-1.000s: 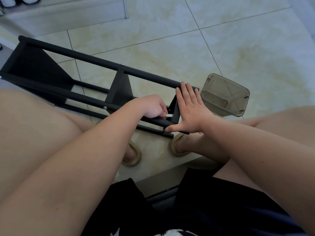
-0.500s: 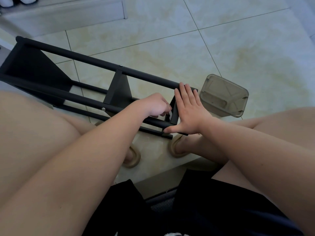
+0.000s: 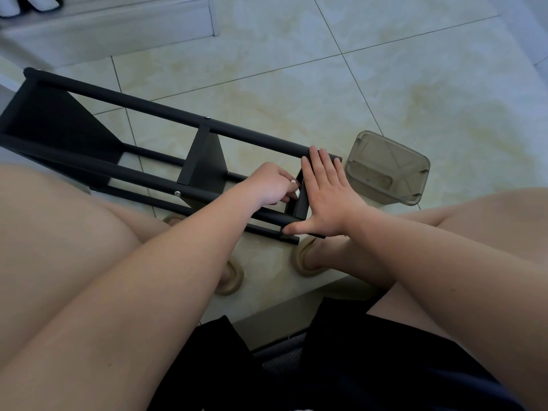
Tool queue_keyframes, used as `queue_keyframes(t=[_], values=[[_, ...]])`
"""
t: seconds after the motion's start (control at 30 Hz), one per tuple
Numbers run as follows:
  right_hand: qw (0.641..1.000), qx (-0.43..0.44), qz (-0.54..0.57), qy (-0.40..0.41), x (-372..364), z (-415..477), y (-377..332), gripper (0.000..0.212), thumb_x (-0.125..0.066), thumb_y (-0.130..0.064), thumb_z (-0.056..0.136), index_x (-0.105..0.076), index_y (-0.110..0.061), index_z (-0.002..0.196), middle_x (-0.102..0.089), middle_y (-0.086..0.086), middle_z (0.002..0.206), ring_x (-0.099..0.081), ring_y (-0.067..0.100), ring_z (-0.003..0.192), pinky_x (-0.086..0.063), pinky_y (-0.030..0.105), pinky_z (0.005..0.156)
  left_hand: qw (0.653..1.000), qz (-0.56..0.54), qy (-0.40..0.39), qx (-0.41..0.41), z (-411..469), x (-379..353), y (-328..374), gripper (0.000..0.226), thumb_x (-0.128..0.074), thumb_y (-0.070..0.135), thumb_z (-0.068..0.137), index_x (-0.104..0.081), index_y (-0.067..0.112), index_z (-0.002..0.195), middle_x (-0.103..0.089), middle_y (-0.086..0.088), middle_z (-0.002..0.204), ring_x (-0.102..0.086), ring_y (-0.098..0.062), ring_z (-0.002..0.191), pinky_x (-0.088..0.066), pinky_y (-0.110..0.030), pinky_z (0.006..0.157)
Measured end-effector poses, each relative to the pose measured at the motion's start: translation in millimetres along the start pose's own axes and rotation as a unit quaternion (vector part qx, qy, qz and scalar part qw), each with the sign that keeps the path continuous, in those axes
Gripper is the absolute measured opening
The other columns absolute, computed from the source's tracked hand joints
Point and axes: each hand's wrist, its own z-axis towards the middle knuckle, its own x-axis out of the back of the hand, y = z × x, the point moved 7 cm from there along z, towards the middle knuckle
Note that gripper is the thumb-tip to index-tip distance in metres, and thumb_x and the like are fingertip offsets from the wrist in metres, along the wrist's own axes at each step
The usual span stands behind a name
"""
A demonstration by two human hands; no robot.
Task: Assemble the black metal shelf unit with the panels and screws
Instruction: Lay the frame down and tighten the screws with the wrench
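Head view: the shelf (image 3: 166, 114) lies sideways on the floor (image 3: 326, 84), the right hand (image 3: 323, 200) braces its end panel (image 3: 302, 203) with straight, close-set fingers (image 3: 321, 170), and the left hand (image 3: 271, 185) pinches what I take for a screw (image 3: 293, 181), which next needs seating and turning.

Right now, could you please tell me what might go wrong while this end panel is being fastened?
The right hand only presses flat against the end panel; if it slips, the panel could shift out of line with the rail. The left hand pinches a small pale piece, probably a screw, in the gap between rails; dropped, it could roll across the tiled floor.
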Motion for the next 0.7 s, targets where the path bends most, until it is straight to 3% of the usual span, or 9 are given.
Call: queue_keyframes(t=[0.33,0.57,0.7], values=[[1.000,0.000,-0.002,0.003,-0.9,0.9,0.7,0.150,-0.027,-0.103,0.054,0.016,-0.003,0.158,0.028,0.018,0.163,0.029,0.033,0.151,0.010,0.053,0.124,0.999,0.034,-0.030,-0.002,-2.6,-2.8,1.0,0.016,-0.059,0.023,0.096,-0.069,0.023,0.083,-0.072,0.016,0.063,-0.068,-0.003,0.070,-0.048,-0.024,0.064],[1.000,0.002,0.000,0.007,-1.0,0.3,0.4,0.151,-0.030,-0.103,0.055,0.015,-0.002,0.158,0.027,0.019,0.164,0.028,0.033,0.151,0.010,0.052,0.124,0.998,0.037,-0.044,0.023,-1.6,-4.8,-1.6,0.017,-0.058,0.025,0.098,-0.068,0.017,0.087,-0.072,0.017,0.064,-0.067,-0.005,0.070,-0.052,-0.030,0.078],[1.000,0.002,0.003,0.005,-1.2,-0.2,0.2,0.151,-0.027,-0.103,0.054,0.016,-0.003,0.157,0.029,0.018,0.163,0.029,0.033,0.151,0.011,0.052,0.124,0.997,0.045,-0.047,0.039,-2.2,-5.0,-2.4,0.017,-0.055,0.023,0.099,-0.067,0.014,0.091,-0.072,0.017,0.063,-0.065,-0.007,0.071,-0.050,-0.028,0.071]])
